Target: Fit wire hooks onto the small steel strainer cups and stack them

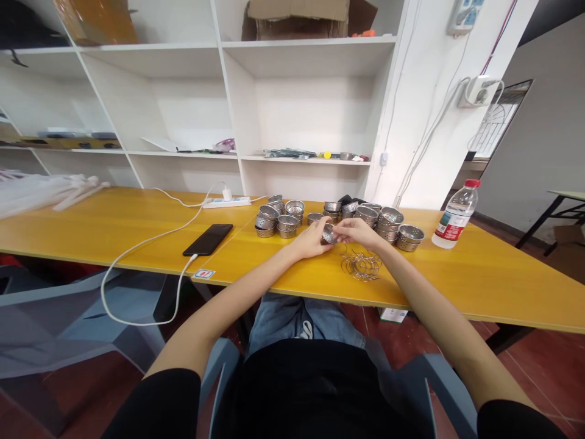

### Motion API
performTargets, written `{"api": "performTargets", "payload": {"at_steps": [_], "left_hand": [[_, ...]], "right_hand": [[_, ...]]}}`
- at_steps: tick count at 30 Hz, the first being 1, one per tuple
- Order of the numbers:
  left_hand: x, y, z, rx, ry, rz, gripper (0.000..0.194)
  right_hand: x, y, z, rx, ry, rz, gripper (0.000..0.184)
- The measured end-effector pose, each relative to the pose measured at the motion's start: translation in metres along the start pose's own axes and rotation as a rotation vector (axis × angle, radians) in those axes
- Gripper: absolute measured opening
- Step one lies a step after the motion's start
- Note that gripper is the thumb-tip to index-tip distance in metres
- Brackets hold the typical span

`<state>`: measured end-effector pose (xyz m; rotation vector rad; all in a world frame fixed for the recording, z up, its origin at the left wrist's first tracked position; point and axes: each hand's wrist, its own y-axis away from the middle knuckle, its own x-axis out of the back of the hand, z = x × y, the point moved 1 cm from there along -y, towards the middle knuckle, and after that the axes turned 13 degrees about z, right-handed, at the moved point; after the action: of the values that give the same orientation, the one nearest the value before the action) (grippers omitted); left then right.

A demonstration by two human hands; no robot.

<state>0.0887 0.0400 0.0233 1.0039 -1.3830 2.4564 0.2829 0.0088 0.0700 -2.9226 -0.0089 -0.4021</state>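
My left hand [311,240] is closed around a small perforated metal cup [328,234], which is tilted with its holed side showing. Against the cup's right side, my right hand [355,231] has its thumb and fingers pinched together; whatever lies between them is too small to make out. Just below my right hand, a loose heap of thin bent metal wires [361,266] lies on the table. Similar perforated cups stand in stacks to the left [287,225] and to the right [410,236] of my hands.
The yellow table [269,268] also bears a phone [208,239] on a white cable, a power strip [233,202] and, at right, a water bottle [456,214] with a red cap. White shelves [306,103] rise behind it. A plastic bundle [41,192] lies far left.
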Motion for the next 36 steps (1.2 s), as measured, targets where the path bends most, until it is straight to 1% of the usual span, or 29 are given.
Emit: {"api": "performTargets", "payload": {"at_steps": [6,12,15,20,24,29,33,36], "left_hand": [[-0.0007,-0.0002,-0.0007,-0.044,-0.001,0.003,0.073],[-0.0028,0.0,-0.0035,-0.06,-0.007,-0.008,0.066],[-0.003,0.0005,-0.0032,-0.058,-0.003,-0.009,0.065],[-0.0007,0.0003,0.0017,-0.039,0.016,0.004,0.071],[-0.0004,-0.0001,0.0029,-0.035,-0.012,-0.003,0.063],[-0.0025,-0.0007,-0.0007,-0.1,-0.097,0.015,0.065],[-0.0027,-0.0016,-0.0013,-0.184,-0.131,0.053,0.067],[-0.0027,-0.0024,-0.001,-0.191,-0.129,0.058,0.067]], "right_hand": [[-0.0009,0.0035,-0.0018,-0.025,0.012,-0.023,0.025],[-0.0014,0.0025,-0.0014,-0.005,-0.008,-0.05,0.022],[-0.0026,0.0032,-0.002,0.005,-0.016,-0.033,0.02],[-0.0048,0.0041,-0.0028,0.015,-0.011,0.016,0.019],[-0.0056,0.0034,-0.0026,0.05,0.005,0.045,0.02],[-0.0056,0.0023,-0.0037,0.09,0.006,0.053,0.023],[-0.0054,0.0004,-0.003,0.059,-0.025,0.046,0.021],[-0.0056,-0.0007,-0.0018,0.018,-0.073,0.052,0.018]]}}
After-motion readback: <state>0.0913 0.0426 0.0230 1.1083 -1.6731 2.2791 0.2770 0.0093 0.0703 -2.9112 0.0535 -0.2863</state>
